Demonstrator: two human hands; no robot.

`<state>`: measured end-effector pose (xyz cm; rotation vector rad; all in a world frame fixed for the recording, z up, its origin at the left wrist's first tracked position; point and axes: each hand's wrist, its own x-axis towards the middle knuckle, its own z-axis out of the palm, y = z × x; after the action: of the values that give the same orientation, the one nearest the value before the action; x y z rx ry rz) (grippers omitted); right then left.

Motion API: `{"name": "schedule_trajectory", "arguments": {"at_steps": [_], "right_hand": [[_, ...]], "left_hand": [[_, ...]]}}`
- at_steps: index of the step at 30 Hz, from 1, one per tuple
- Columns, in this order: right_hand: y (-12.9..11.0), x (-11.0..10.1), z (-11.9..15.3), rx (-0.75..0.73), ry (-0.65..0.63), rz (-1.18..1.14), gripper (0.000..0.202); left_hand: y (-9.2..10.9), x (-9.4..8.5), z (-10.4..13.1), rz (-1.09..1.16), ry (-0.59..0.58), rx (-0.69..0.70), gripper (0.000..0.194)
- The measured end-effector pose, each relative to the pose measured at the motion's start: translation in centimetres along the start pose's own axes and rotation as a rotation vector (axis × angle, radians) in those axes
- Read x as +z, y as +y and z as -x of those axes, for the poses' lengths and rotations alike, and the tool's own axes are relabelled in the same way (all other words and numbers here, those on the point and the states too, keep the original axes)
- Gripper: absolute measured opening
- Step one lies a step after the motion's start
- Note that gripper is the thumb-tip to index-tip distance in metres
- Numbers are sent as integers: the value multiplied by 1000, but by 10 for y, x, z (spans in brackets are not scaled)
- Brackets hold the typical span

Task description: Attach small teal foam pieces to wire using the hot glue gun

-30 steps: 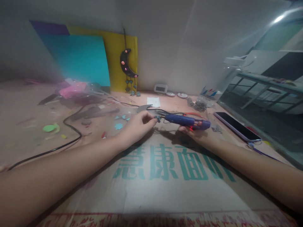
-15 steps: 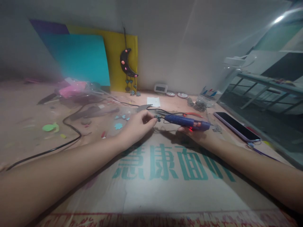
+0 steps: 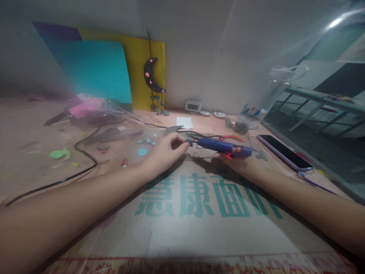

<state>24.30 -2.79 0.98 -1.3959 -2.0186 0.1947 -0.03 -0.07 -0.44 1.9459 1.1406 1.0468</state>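
Note:
My right hand [image 3: 235,161] is wrapped round a blue hot glue gun [image 3: 216,145] that lies level and points left; a red light glows on its underside. Between thumb and forefinger, my left hand [image 3: 168,150] pinches a small dark teal piece [image 3: 189,142], whose exact shape is too small to make out. The gun's metal nozzle meets this piece, or nearly does. Left of my left hand lie a light-blue flower cutout [image 3: 142,152] and several small blue hearts [image 3: 148,140]. A thin cord loop [image 3: 196,156] hangs below the nozzle.
A black cable [image 3: 85,171] runs across the left side. At the back, a moon ornament [image 3: 151,76] hangs before yellow and blue sheets, near a small digital clock [image 3: 193,106]. To the right are a phone [image 3: 285,152], a clear plastic jug [image 3: 256,102] and grey string [image 3: 239,126].
Both hands and the glue gun keep nearly the same place. The whole view has shifted very slightly.

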Motion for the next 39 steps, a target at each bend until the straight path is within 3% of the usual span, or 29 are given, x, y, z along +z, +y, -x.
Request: {"name": "schedule_trajectory", "arguments": {"at_steps": [7,16,22,27,34,39], "right_hand": [[-2,-1,1,84,66,51,20],[-8,-1,-1,104,80,42,27],[-4,-1,-2,6,84,64,28],[4,2,-1,-66,160,49,25],[19,6,0,-33,174,41,19],[12,4,-3,-77,116,16,19]], "left_hand": [[-1,1,-1,3,-8,-5,20],[-3,-1,0,15,-3,12,20],[-4,-1,-1,19,0,5,20],[-5,0,0,18,-5,5,20],[-6,1,-1,15,-3,6,20],[-5,0,-1,25,8,-1,20]]}}
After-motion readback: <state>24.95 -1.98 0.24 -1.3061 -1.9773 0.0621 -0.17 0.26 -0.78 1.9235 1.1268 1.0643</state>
